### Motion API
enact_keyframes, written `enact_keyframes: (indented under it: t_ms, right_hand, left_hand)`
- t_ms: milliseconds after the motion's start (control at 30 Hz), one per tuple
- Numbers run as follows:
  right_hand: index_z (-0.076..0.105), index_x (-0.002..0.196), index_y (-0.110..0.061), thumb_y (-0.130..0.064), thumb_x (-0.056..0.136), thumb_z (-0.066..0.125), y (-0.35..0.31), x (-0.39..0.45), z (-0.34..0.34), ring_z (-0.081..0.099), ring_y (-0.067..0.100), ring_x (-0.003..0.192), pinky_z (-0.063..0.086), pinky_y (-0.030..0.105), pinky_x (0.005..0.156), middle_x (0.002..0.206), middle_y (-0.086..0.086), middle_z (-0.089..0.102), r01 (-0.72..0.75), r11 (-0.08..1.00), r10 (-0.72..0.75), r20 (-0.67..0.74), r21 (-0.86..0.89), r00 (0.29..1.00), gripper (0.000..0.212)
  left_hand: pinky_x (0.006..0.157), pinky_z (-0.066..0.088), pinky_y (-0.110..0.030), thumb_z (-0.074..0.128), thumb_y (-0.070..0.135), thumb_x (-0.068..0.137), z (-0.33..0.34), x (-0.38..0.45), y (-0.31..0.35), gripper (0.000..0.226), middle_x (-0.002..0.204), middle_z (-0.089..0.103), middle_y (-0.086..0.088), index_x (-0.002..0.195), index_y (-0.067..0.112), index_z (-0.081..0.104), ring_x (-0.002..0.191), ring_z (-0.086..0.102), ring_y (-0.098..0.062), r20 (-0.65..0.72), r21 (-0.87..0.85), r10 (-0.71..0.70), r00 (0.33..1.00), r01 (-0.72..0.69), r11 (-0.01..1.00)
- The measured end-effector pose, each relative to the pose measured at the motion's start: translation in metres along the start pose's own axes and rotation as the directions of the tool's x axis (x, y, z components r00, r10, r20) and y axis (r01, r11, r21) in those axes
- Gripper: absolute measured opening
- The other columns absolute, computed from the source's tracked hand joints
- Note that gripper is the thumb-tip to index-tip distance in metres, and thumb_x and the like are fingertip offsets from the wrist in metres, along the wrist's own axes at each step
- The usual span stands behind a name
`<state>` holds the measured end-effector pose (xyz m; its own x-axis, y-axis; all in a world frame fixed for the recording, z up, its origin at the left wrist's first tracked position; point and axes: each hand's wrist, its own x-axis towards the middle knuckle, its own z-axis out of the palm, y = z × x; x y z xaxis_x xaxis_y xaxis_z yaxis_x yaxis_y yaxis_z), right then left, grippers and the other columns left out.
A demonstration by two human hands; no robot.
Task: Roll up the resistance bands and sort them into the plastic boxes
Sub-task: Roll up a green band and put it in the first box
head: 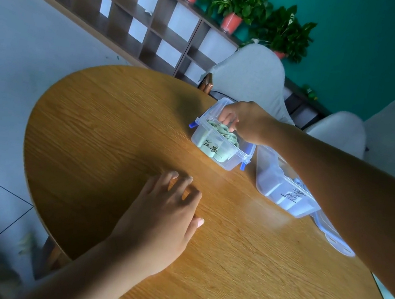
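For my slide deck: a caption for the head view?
Right hand reaches into the box of green rolled bands; left hand rests on table.

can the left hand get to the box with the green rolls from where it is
Probably yes. The left hand rests flat on the table, with bare wood between it and the green-roll box. The right hand already reaches into that box.

Glossy wood-grain table [117,123], seemingly translucent plastic boxes [219,152]

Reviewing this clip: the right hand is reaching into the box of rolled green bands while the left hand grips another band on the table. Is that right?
Not quite. In the head view the left hand holds nothing; it rests flat on the bare wooden table. The right hand does reach into the box of rolled green bands.
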<state>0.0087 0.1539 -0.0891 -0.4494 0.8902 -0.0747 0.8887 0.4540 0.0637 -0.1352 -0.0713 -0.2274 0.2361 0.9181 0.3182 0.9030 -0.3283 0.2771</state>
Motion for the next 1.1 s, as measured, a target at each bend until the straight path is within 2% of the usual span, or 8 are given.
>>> enact_keyframes:
  t_ms: [267,400,467,567,900,967,1033,1100]
  right_hand:
    - [0.070,0.108,-0.017,0.014,0.091,0.043,-0.001,-0.002,0.002,0.065,0.009,0.090,0.039,0.006,0.058,0.097,-0.006,0.067,-0.013,1.000,0.013,-0.033,0.013,0.999,0.044]
    - [0.066,0.095,-0.022,0.013,0.087,0.040,0.000,-0.007,0.001,0.066,0.012,0.086,0.047,0.014,0.066,0.092,-0.005,0.068,-0.021,1.000,0.021,-0.116,-0.001,0.993,0.044]
    - [0.064,0.090,-0.023,0.011,0.086,0.040,0.003,-0.010,0.002,0.068,0.016,0.087,0.055,0.025,0.076,0.093,-0.002,0.070,-0.019,1.000,0.021,-0.174,0.015,0.985,0.042]
    - [0.068,0.094,-0.016,0.010,0.084,0.040,0.006,-0.019,0.004,0.066,0.019,0.087,0.057,0.039,0.085,0.092,0.001,0.070,-0.007,1.000,0.013,-0.254,0.027,0.967,0.039]
    - [0.067,0.097,-0.013,0.004,0.085,0.043,0.009,-0.108,0.014,0.062,0.024,0.093,0.053,0.041,0.079,0.098,0.004,0.066,0.010,1.000,-0.010,-0.394,-0.002,0.919,0.032]
    - [0.066,0.095,-0.012,-0.005,0.087,0.042,0.008,-0.134,0.018,0.062,0.025,0.090,0.051,0.039,0.076,0.093,0.002,0.064,0.003,1.000,0.003,-0.388,0.013,0.922,0.026]
    - [0.066,0.093,-0.011,-0.021,0.087,0.036,0.013,-0.160,0.025,0.061,0.024,0.088,0.050,0.038,0.076,0.090,0.001,0.066,0.022,1.000,-0.015,-0.385,0.015,0.923,0.031]
    - [0.066,0.092,-0.015,-0.016,0.090,0.042,0.022,-0.182,0.035,0.061,0.021,0.090,0.051,0.038,0.079,0.093,0.001,0.068,-0.007,0.999,0.020,-0.377,0.037,0.926,0.024]
  left_hand:
    - [0.110,0.040,-0.046,0.038,0.051,0.098,0.001,0.001,0.000,0.048,0.149,0.049,-0.006,0.131,0.022,0.056,0.138,0.042,-0.029,-0.006,-0.003,0.000,1.000,0.000,1.000]
    - [0.107,0.042,-0.045,0.040,0.050,0.096,0.001,0.001,0.000,0.047,0.145,0.053,-0.006,0.127,0.021,0.060,0.135,0.046,-0.029,-0.015,-0.007,-0.008,1.000,0.007,1.000]
    - [0.108,0.042,-0.045,0.040,0.050,0.096,0.001,0.001,0.000,0.048,0.146,0.052,-0.006,0.128,0.022,0.060,0.136,0.045,-0.028,-0.016,-0.012,-0.005,1.000,0.005,1.000]
    - [0.105,0.045,-0.045,0.044,0.050,0.095,0.001,0.000,0.000,0.046,0.144,0.055,-0.005,0.126,0.022,0.062,0.135,0.048,-0.029,-0.024,-0.012,-0.004,1.000,0.004,1.000]
    - [0.093,0.051,-0.041,0.051,0.049,0.091,-0.007,-0.001,0.029,0.040,0.123,0.067,0.003,0.117,0.023,0.067,0.118,0.058,-0.022,-0.042,-0.091,0.039,0.998,-0.042,0.995]
    - [0.094,0.051,-0.042,0.051,0.049,0.092,-0.007,-0.001,0.038,0.041,0.123,0.067,0.003,0.118,0.022,0.067,0.119,0.058,-0.023,-0.026,-0.114,0.061,0.998,-0.063,0.991]
    - [0.101,0.048,-0.041,0.048,0.049,0.094,-0.006,-0.001,0.048,0.044,0.128,0.064,0.003,0.124,0.022,0.065,0.124,0.055,-0.022,-0.003,-0.143,0.089,0.996,-0.089,0.986]
    - [0.108,0.043,-0.040,0.044,0.049,0.098,-0.004,-0.001,0.056,0.045,0.135,0.059,0.005,0.132,0.023,0.059,0.131,0.048,-0.020,0.018,-0.168,0.115,0.993,-0.110,0.980]
